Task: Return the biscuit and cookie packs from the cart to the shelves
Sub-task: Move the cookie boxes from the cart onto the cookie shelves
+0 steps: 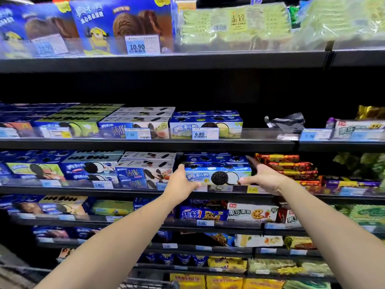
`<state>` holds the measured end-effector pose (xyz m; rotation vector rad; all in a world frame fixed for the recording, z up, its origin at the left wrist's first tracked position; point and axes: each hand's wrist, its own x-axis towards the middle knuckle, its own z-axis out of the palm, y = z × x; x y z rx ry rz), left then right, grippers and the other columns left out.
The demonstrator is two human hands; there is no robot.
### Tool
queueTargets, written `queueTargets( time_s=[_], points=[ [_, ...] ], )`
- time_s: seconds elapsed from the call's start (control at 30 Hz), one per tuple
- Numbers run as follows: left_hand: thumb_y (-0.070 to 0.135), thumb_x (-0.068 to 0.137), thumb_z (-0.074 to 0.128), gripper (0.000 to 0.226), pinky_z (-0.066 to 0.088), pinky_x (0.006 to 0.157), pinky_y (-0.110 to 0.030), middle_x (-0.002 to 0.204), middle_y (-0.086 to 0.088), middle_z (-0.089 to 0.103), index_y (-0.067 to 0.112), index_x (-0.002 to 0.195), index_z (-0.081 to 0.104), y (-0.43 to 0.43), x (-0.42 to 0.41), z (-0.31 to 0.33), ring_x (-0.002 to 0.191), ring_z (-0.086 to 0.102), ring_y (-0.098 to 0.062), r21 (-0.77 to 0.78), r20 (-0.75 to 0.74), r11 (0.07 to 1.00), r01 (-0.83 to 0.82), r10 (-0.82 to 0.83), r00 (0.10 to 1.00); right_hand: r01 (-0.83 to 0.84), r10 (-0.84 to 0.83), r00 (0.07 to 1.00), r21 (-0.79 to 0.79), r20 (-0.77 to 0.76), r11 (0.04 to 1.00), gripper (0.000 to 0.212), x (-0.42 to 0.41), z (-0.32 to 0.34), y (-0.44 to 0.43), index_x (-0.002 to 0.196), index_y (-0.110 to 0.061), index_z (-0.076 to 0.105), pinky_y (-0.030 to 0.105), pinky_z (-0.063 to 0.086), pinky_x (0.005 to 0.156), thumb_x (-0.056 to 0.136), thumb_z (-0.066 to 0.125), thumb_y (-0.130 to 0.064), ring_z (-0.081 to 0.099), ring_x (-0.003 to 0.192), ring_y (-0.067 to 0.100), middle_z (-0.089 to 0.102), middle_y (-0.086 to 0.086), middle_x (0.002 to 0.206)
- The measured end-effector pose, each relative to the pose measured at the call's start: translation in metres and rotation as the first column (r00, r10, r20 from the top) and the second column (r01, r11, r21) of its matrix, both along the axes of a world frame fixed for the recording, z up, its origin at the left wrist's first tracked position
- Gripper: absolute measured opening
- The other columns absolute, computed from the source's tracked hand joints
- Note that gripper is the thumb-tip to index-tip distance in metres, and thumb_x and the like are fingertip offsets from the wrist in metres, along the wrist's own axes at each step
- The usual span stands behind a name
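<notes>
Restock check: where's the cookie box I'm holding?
Head view, centre: blue cookie box held between left hand and right hand at the shelf front, beside red packs.

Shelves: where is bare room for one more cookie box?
Bare: the shelf stretch between the 6.80-tag box and the crumpled black bag. Crowded: the shelf below, where left hand and right hand grip a blue box between white boxes and red packs.

One head-worn camera looked forward and slightly down at the blue cookie box (217, 174) from close by. Shelves (145, 146) filled the view above, below and beside it, and the cart rim (145, 283) sat far below it.
</notes>
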<state>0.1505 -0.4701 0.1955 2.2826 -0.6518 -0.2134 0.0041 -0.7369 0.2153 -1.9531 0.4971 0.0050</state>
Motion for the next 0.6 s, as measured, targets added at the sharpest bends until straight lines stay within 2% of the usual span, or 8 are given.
queueTargets(
  time_s=[0.1, 0.2, 0.3, 0.33, 0.4, 0.47, 0.5, 0.6],
  points=[
    [0.036, 0.078, 0.085, 0.048, 0.033, 0.050, -0.021, 0.090, -0.001, 0.060, 0.018, 0.086, 0.042, -0.015, 0.013, -0.002, 0.070, 0.051, -0.004, 0.076, 0.037, 0.995, -0.065, 0.063, 0.997, -0.001, 0.000, 1.000, -0.051, -0.024, 0.999, 0.107, 0.018, -0.001, -0.012, 0.157, -0.040, 0.016, 0.033, 0.034, 0.109, 0.077, 0.087, -0.029, 0.042, 0.138, 0.022, 0.039, 0.002, 0.157],
    [0.033, 0.084, 0.080, 0.048, 0.041, 0.060, -0.031, 0.101, -0.018, 0.067, 0.002, 0.111, 0.054, -0.029, 0.018, -0.001, 0.076, 0.058, -0.025, 0.189, 0.058, 0.979, -0.077, 0.067, 0.996, -0.023, 0.022, 0.999, -0.024, -0.043, 0.999, 0.110, 0.037, -0.003, -0.016, 0.159, -0.029, 0.015, 0.039, 0.026, 0.120, 0.076, 0.086, -0.016, 0.028, 0.149, 0.024, 0.025, 0.004, 0.165],
    [0.024, 0.092, 0.071, 0.033, 0.046, 0.066, -0.034, 0.111, -0.025, 0.067, -0.002, 0.109, 0.061, -0.038, 0.020, -0.004, 0.087, 0.065, -0.035, 0.261, 0.075, 0.959, -0.108, 0.091, 0.993, -0.039, 0.023, 0.993, -0.129, -0.120, 0.991, 0.114, 0.048, -0.008, -0.016, 0.161, -0.030, 0.010, 0.046, 0.024, 0.122, 0.076, 0.087, -0.026, 0.024, 0.151, 0.027, 0.022, 0.001, 0.166],
    [0.020, 0.094, 0.066, 0.035, 0.047, 0.069, -0.034, 0.120, -0.028, 0.063, -0.005, 0.118, 0.060, -0.041, 0.021, -0.005, 0.094, 0.066, -0.037, 0.286, 0.089, 0.951, -0.118, 0.097, 0.991, -0.028, 0.008, 0.992, -0.162, -0.124, 0.986, 0.114, 0.050, -0.010, -0.016, 0.161, -0.031, 0.011, 0.046, 0.026, 0.121, 0.076, 0.087, -0.031, 0.025, 0.151, 0.027, 0.023, 0.001, 0.165],
    [0.011, 0.095, 0.058, 0.061, 0.051, 0.088, -0.037, 0.146, -0.034, 0.042, -0.005, 0.149, 0.035, -0.045, 0.025, -0.009, 0.120, 0.057, -0.040, 0.332, 0.166, 0.936, -0.118, 0.066, 0.984, -0.014, -0.009, 0.994, -0.212, -0.106, 0.977, 0.109, 0.052, -0.012, -0.014, 0.160, -0.034, 0.014, 0.043, 0.029, 0.120, 0.077, 0.085, -0.036, 0.028, 0.149, 0.027, 0.027, -0.001, 0.164],
    [0.006, 0.094, 0.056, 0.078, 0.038, 0.112, -0.039, 0.162, -0.029, 0.014, 0.008, 0.160, 0.014, -0.047, 0.024, -0.013, 0.147, 0.027, -0.040, 0.347, 0.286, 0.934, -0.088, -0.016, 0.958, -0.008, -0.017, 0.996, -0.264, -0.090, 0.964, 0.103, 0.055, -0.015, -0.010, 0.159, -0.036, 0.018, 0.038, 0.031, 0.116, 0.080, 0.083, -0.039, 0.033, 0.147, 0.026, 0.032, -0.001, 0.162],
    [0.006, 0.093, 0.056, 0.077, 0.033, 0.117, -0.041, 0.164, -0.026, 0.012, 0.011, 0.159, 0.016, -0.048, 0.022, -0.014, 0.150, 0.019, -0.041, 0.365, 0.337, 0.928, -0.081, -0.050, 0.940, -0.001, -0.025, 0.996, -0.284, -0.088, 0.959, 0.101, 0.057, -0.016, -0.007, 0.159, -0.037, 0.019, 0.037, 0.033, 0.115, 0.081, 0.082, -0.039, 0.035, 0.146, 0.026, 0.034, 0.000, 0.162],
    [0.014, 0.095, 0.057, 0.063, 0.016, 0.123, -0.052, 0.158, -0.023, 0.029, 0.011, 0.153, 0.033, -0.046, 0.014, -0.014, 0.148, 0.023, -0.042, 0.420, 0.495, 0.901, -0.111, -0.125, 0.860, 0.038, -0.070, 0.994, -0.327, -0.085, 0.944, 0.098, 0.061, -0.020, 0.007, 0.160, -0.033, 0.016, 0.035, 0.037, 0.112, 0.085, 0.078, -0.042, 0.039, 0.144, 0.029, 0.036, 0.004, 0.160]
  ],
)
